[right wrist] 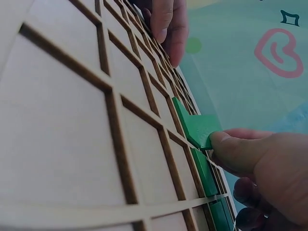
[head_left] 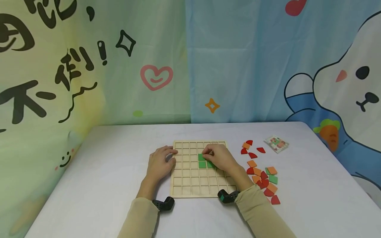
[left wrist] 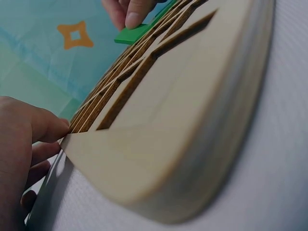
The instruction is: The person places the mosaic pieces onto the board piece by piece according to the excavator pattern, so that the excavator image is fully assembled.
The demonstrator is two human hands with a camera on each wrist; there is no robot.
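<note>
A square pale wooden board (head_left: pixel 190 181) with a raised grid lies on the table. My left hand (head_left: pixel 159 163) rests at its left edge, a fingertip (left wrist: pixel 61 126) touching the rim. Over the board, my right hand (head_left: pixel 220 158) pinches a green tile (right wrist: pixel 206 129) between thumb and finger; it is tilted above the grid in the right wrist view. Green tiles lie in the cells beneath, among them one green square (head_left: pixel 202 164) and another green square (head_left: pixel 210 164), partly covered by the hand.
Right of the board lie scattered orange squares (head_left: pixel 251 163), red rounded pieces (head_left: pixel 275 200) and a loose green piece (head_left: pixel 273 179). A small patterned packet (head_left: pixel 276 143) is farther back. The white tabletop (head_left: pixel 119 158) ends at a printed curtain (head_left: pixel 223 66).
</note>
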